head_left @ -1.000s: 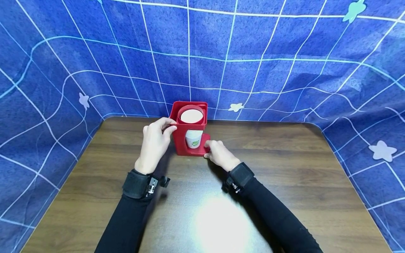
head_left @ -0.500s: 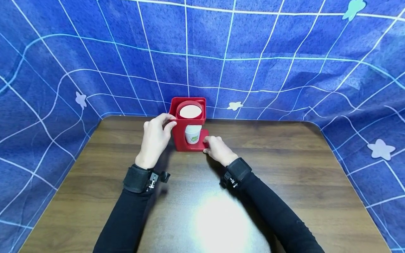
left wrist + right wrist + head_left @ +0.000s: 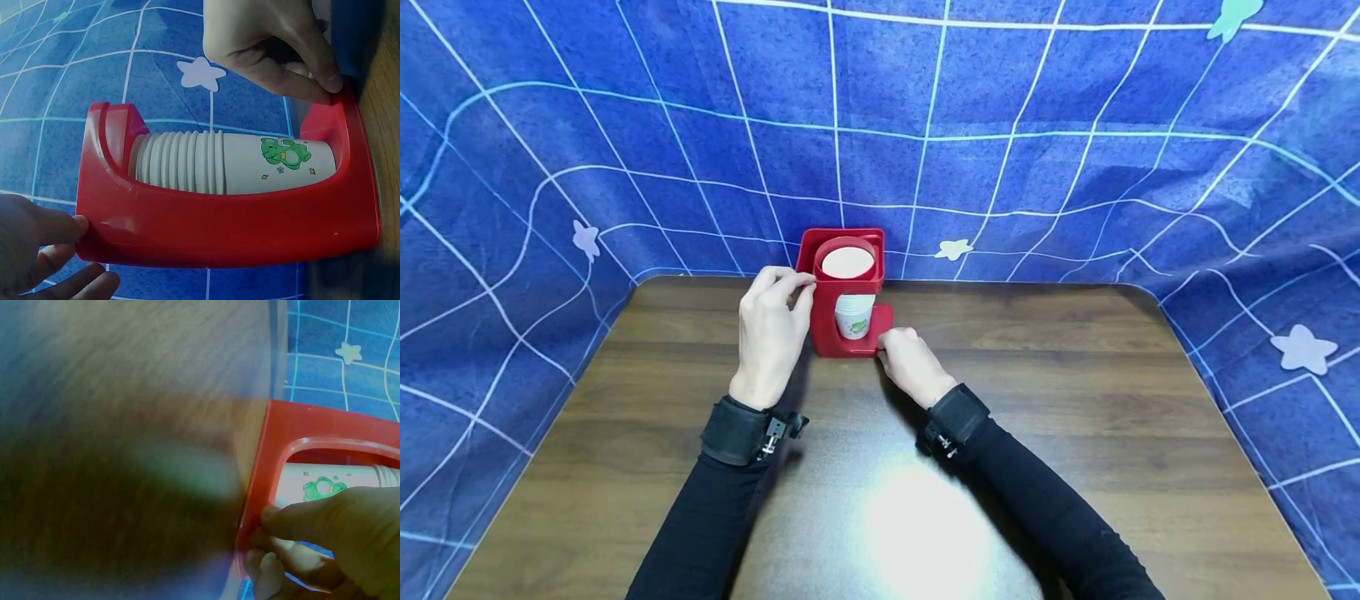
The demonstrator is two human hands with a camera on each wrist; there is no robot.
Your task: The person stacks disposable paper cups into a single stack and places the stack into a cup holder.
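Observation:
A red plastic cup holder [image 3: 829, 329] stands upright at the table's back edge. Inside it is a stack of white paper cups [image 3: 275, 162], the lowest printed with a green bear; a round white top shows through the ring above. My left hand [image 3: 771, 333] has thumb and fingertips at the holder's upper left corner, and the left wrist view shows a fingertip on that edge with other fingers behind it. Low on the right, my right hand [image 3: 913, 362] pinches the front corner of the holder's base, thumb [image 3: 294, 519] on top and fingers beneath.
The brown wooden table [image 3: 1075, 417] stretches out in front of the holder, with a bright glare in its middle. A blue curtain [image 3: 1000, 100] with white grid lines and stars hangs right behind the back edge and along both sides.
The holder has shifted slightly toward the table's back edge with both hands on it. My left hand has turned a little at the upper corner, and my right hand's fingers are more curled.

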